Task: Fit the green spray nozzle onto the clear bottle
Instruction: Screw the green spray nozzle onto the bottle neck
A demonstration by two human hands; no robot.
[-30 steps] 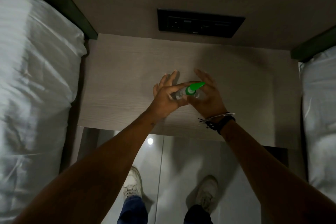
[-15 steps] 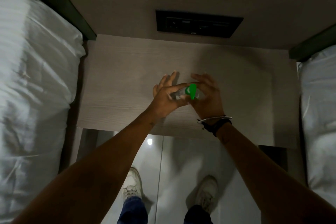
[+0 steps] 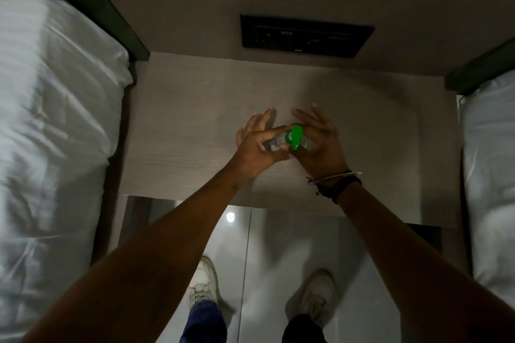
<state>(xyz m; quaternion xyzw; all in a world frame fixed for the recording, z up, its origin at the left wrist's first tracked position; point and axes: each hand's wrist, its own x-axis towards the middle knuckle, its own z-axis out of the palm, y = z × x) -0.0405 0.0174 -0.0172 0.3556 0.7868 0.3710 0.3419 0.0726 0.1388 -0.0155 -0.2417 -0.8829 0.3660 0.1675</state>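
Between left hand [image 3: 257, 149] and right hand [image 3: 320, 145]: green nozzle [image 3: 294, 137].

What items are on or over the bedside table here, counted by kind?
Green spray nozzles: 1
Clear bottles: 1
Hands: 2, left hand and right hand
Total: 4

green spray nozzle [image 3: 294, 137] atop clear bottle [image 3: 274, 145]

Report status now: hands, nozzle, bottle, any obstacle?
Left hand grips clear bottle. Right hand holds green spray nozzle on its top. Seating unclear. Nothing in the way.
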